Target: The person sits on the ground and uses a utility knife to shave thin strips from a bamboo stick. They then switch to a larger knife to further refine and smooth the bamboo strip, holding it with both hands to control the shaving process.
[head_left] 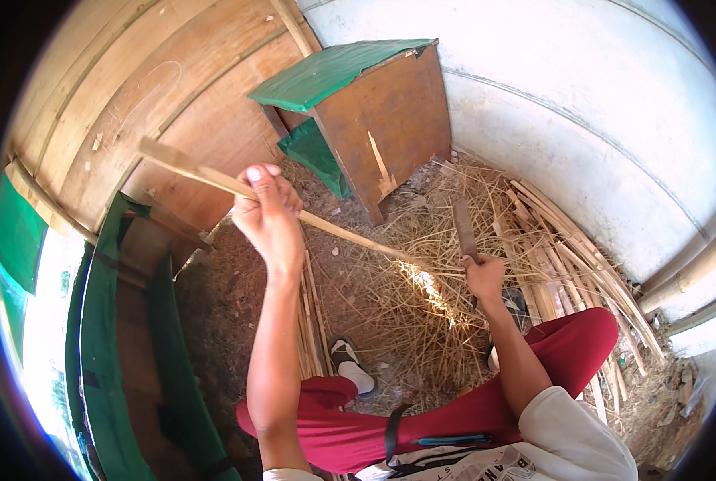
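The bamboo strip (pixel 214 174) runs slantwise across my view, its flat pale end high at the left in front of the plywood wall (pixel 133 104), its thin end dropping to the right into the straw. My left hand (pixel 268 212) is clenched around it near its upper part, thumb on top, arm raised. My right hand (pixel 483 275) is lower and to the right, closed on the handle of a knife (pixel 463 228) whose dark flat blade stands upright above my fist. The tip of the strip ends just beside that hand; I cannot tell whether blade and strip touch.

Under both hands lies a bed of straw and shavings (pixel 406 305) on the dirt floor. To the right of it a heap of split bamboo strips (pixel 566 256) fans out along the white wall (pixel 582 96). A few more thin strips (pixel 314 321) lie beside my left forearm. My legs in red trousers (pixel 566 345) are bent below, one foot in a sandal (pixel 350 361). Behind the straw stands a brown wooden box with a green top (pixel 374 104).
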Available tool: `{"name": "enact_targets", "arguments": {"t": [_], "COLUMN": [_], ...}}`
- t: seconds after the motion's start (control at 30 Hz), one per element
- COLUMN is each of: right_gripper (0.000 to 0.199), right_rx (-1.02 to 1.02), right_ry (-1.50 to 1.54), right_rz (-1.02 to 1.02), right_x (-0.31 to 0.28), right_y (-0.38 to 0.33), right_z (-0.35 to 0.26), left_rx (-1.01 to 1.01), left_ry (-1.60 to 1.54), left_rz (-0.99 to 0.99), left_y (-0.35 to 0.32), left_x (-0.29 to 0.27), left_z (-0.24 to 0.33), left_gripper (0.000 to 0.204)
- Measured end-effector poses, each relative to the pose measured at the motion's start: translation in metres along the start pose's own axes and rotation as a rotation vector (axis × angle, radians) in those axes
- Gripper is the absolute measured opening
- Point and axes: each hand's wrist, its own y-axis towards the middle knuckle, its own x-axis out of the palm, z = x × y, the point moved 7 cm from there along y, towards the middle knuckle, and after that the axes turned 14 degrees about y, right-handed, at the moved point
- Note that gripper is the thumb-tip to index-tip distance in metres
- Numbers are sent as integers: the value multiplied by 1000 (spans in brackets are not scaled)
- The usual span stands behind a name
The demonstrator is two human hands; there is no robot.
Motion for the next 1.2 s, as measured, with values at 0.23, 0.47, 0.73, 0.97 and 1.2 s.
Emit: {"name": "enact_targets", "arguments": {"t": [0.23, 0.47, 0.73, 0.97, 1.2], "right_gripper": [31, 29, 28, 27, 29], "right_rx": [36, 37, -34, -106, -199], "right_ry": [33, -27, -306, -698, -808], "right_rz": [-32, -40, -196, -442, -557], "right_x": [0, 15, 41, 71, 69], "right_y": [3, -6, -20, -50, -69], "right_z": [3, 14, 55, 140, 169], "left_rx": [-47, -38, -370, -106, -131], "left_ry": [57, 61, -153, -42, 6], "left_rz": [78, 155, -25, 76, 228], "left_y": [-22, -23, 6, -4, -4], "left_x": [18, 12, -6, -10, -8], "left_z": [-34, -47, -79, -75, -79], "left_gripper": [27, 25, 32, 46, 43]}}
